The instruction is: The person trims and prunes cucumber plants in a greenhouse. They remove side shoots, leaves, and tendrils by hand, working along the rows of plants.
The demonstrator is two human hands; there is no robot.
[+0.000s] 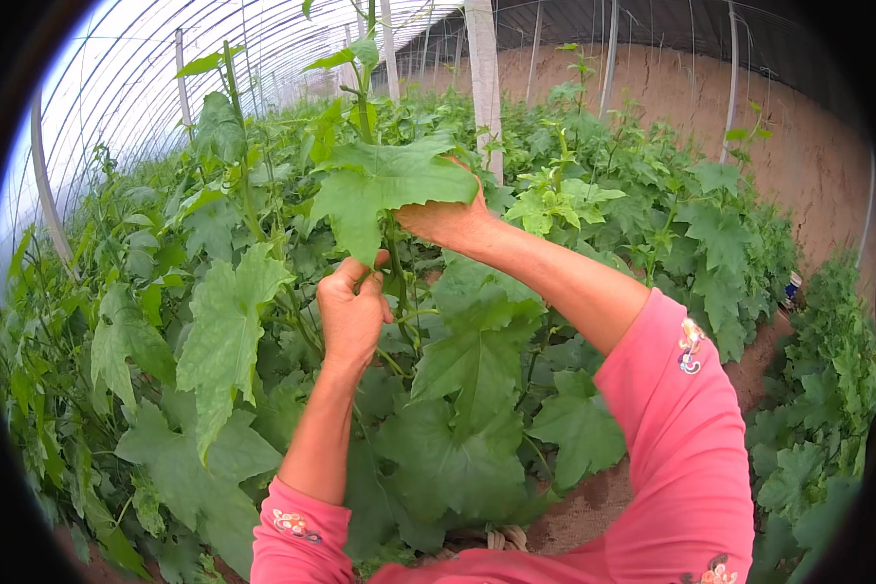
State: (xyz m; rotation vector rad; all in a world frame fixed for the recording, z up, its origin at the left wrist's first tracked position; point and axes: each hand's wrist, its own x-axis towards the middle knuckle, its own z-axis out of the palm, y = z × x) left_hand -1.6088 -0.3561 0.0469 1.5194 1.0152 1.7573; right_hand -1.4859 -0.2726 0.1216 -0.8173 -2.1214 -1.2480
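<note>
A climbing vine with a thick green stem rises in front of me. My left hand is beside this stem, its fingers curled and thumb near the index finger, at the lower tip of a broad lobed leaf. Whether something thin is pinched there cannot be made out. My right hand reaches behind the same leaf, near the upper stem; the leaf hides most of its fingers and whatever they touch. Large lobed leaves hang below my hands, and another pale green leaf hangs left of my left hand.
Dense vines surround me in a greenhouse with a curved ribbed roof. A pale post stands just beyond my right hand, with thinner poles farther back. An earthen wall runs along the right. Bare soil shows below, between plant rows.
</note>
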